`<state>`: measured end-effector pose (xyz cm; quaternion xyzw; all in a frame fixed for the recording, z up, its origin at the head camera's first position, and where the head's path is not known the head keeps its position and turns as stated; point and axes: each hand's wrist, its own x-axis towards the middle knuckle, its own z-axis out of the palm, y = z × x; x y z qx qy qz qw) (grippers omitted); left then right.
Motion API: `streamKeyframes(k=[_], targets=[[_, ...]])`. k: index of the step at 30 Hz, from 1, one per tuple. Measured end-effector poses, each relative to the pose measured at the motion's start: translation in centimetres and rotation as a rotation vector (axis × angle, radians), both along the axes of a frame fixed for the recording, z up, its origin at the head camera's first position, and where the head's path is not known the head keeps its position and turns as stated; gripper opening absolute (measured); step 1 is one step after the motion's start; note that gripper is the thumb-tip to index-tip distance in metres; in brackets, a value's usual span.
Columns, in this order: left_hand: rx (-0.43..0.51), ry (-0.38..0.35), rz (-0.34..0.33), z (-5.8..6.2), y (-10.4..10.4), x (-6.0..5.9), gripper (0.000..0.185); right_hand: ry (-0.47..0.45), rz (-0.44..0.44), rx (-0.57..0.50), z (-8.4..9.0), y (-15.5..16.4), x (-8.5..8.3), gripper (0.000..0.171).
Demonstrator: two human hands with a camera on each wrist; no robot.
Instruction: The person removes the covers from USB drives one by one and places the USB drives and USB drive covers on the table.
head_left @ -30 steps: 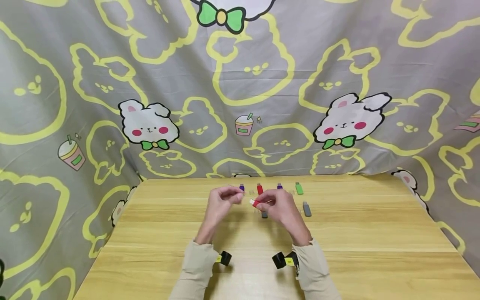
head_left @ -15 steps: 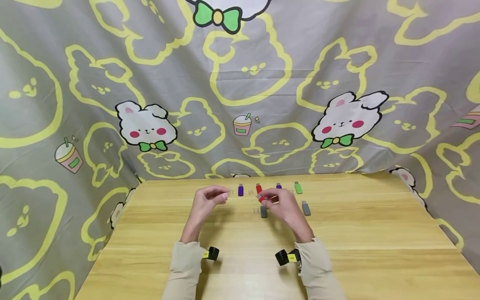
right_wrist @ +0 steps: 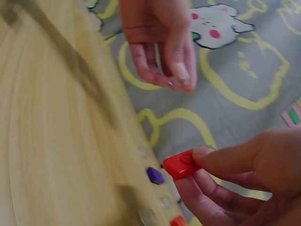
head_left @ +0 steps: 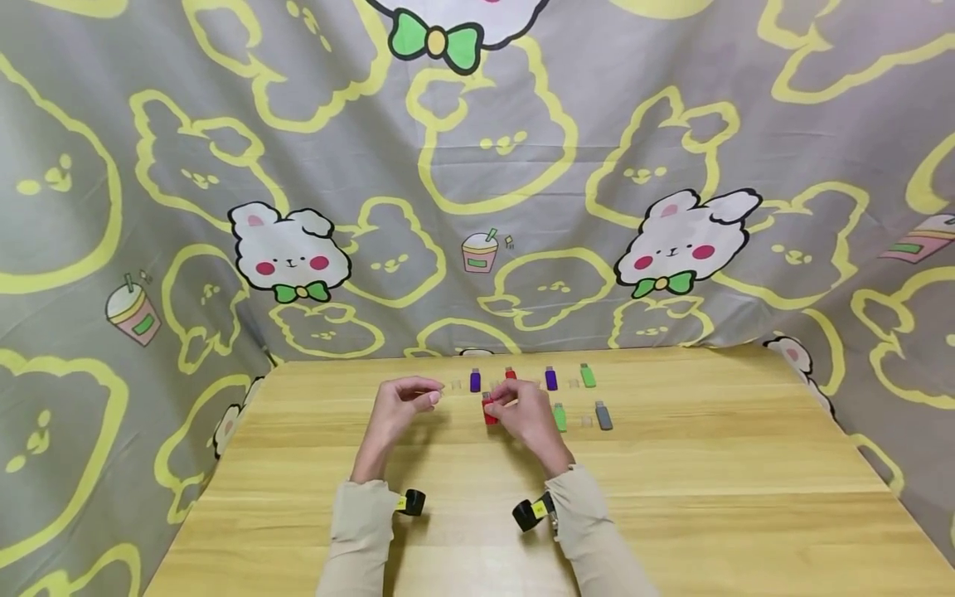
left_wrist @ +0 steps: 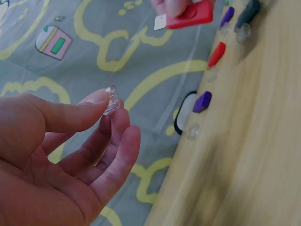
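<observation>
My right hand (head_left: 525, 419) pinches a red USB flash drive (head_left: 489, 412) above the table, between thumb and fingers. Its metal plug (left_wrist: 160, 22) is bare, as the left wrist view shows. To the left, my left hand (head_left: 399, 408) pinches a small clear plastic cap (left_wrist: 112, 100) between thumb and forefinger. The other left fingers are loosely bent. A gap separates the two hands. Behind them on the table lie a purple flash drive (head_left: 475, 381) and another red drive (head_left: 511, 373), partly covered by my right hand.
Further right lie a second purple drive (head_left: 551, 379), a green drive (head_left: 588, 376), another green drive (head_left: 559, 418) and a grey drive (head_left: 603, 416). Clear caps (head_left: 574, 384) lie beside several drives. A patterned curtain (head_left: 477, 207) hangs behind the wooden table (head_left: 709, 481).
From close together, the hands have drawn apart, my left hand moving left with the cap. My right hand has since shifted left, and the red drive's plug, which pointed left, now points away.
</observation>
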<state>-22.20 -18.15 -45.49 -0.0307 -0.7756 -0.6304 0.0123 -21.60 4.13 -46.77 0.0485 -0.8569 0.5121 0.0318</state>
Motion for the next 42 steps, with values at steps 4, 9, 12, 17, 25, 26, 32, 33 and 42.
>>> streamKeyframes(k=[4,9,12,17,25,26,32,33,42], targets=[[-0.064,-0.019,0.003,-0.6,-0.3,-0.3,0.017,-0.013,-0.017,0.072,-0.4,-1.6,-0.6,0.012],[-0.078,-0.029,0.008,-1.2,-0.4,-0.5,0.015,0.02,-0.043,0.188,-1.0,-3.2,-0.9,0.013],[-0.096,-0.031,0.014,-1.3,-0.4,-0.5,0.013,0.034,-0.055,0.265,-1.5,-3.6,-0.9,0.014],[-0.116,-0.025,0.009,-1.4,-0.3,-0.6,0.012,0.072,-0.066,0.335,-1.9,-3.8,-0.8,0.025],[-0.154,-0.027,-0.005,-1.9,-0.2,-0.7,0.011,0.125,-0.063,0.419,-2.0,-3.8,-0.5,0.049],[-0.165,-0.026,-0.004,-1.9,-0.2,-0.7,0.01,0.129,-0.065,0.429,-2.0,-3.8,-0.5,0.05],[-0.207,-0.008,-0.004,-2.2,-0.3,-0.7,0.007,0.148,-0.072,0.442,-1.2,-3.8,-0.2,0.045],[-0.212,-0.006,-0.004,-2.3,-0.2,-0.8,0.008,0.148,-0.073,0.432,-0.9,-3.7,-0.1,0.04],[-0.295,-0.023,-0.019,-2.7,0.5,-0.9,0.009,0.113,0.038,0.226,3.1,0.4,1.2,0.007]])
